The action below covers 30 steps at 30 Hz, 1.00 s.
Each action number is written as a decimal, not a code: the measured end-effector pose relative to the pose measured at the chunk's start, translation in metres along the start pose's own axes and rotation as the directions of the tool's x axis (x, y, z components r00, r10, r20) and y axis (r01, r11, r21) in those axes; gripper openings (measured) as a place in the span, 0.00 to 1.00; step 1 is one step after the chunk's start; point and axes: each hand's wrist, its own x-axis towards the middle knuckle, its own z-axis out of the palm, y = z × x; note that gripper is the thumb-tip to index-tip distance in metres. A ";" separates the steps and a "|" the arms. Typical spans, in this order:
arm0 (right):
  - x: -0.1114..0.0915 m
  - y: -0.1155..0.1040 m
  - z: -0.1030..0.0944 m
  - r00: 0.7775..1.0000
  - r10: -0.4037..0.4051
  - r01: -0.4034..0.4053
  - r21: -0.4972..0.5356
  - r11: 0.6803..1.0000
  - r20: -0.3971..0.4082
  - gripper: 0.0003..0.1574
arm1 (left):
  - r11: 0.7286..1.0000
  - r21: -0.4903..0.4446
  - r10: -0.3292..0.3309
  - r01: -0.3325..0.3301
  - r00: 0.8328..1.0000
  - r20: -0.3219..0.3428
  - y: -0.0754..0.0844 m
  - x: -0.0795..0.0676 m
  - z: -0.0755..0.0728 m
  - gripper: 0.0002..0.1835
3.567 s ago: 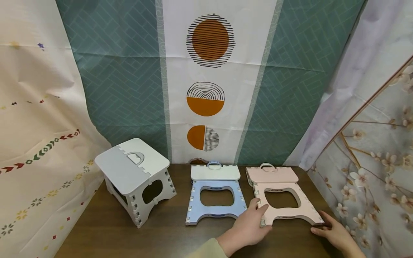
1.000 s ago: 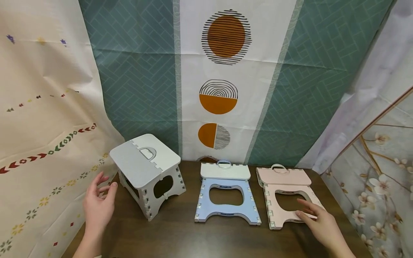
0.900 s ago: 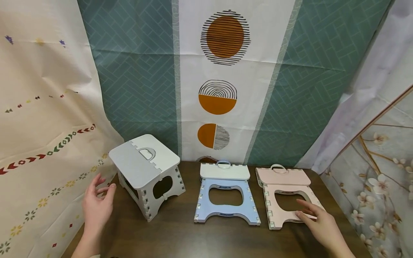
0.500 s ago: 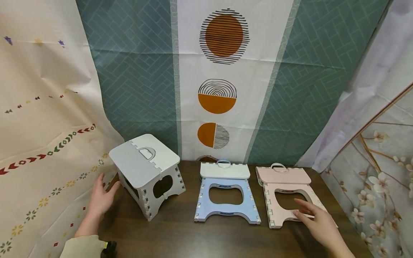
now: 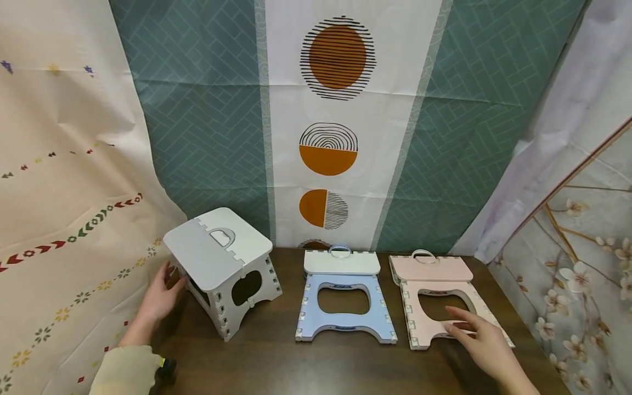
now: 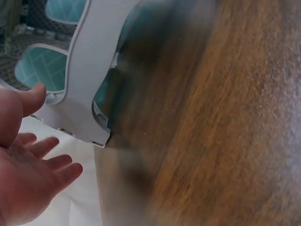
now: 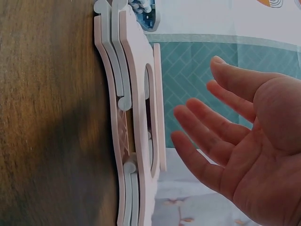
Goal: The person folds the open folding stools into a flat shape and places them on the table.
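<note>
An unfolded grey-and-white folding step stool point(image 5: 212, 247) stands on the table at the left. My left hand point(image 5: 160, 296) is beside its left side, fingers loosely spread. In the left wrist view the thumb point(image 6: 33, 100) overlaps the stool's side panel point(image 6: 89, 84), and the other fingers are extended below it. A pink folding stool point(image 5: 429, 269) lies folded flat at the right. Over its front right part hovers my right hand point(image 5: 481, 343), fingers relaxed and holding nothing. The right wrist view shows the palm point(image 7: 263, 174) apart from the stool's edge point(image 7: 136, 94).
A blue folding stool point(image 5: 342, 321) with a white top lies folded between the other two. Patterned cloths hang around the brown wooden table point(image 5: 276, 367): cream cloth point(image 5: 74, 181) on the left, green-and-white cloth point(image 5: 197, 109) behind, floral cloth point(image 5: 582, 263) on the right.
My left hand has left the pink stool's left front corner, crossed to the far left and closed in on the grey-and-white stool. My right hand has moved from the pink stool's right corner to above its front.
</note>
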 end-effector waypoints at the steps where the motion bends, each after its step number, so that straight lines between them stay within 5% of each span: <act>1: 0.000 0.001 0.000 1.000 0.002 -0.002 -0.002 1.000 0.000 0.30 | 1.000 -0.004 0.011 -0.011 1.000 0.005 -0.001 0.001 0.001 0.48; 16: -0.002 0.001 -0.003 0.999 0.036 -0.036 -0.015 0.999 0.028 0.32 | 0.998 0.046 0.033 -0.032 0.999 -0.021 0.000 0.011 0.012 0.41; 30: -0.002 -0.007 -0.001 1.000 -0.003 0.002 0.008 1.000 0.016 0.29 | 0.999 0.031 -0.019 0.020 0.999 -0.044 -0.002 0.006 0.011 0.40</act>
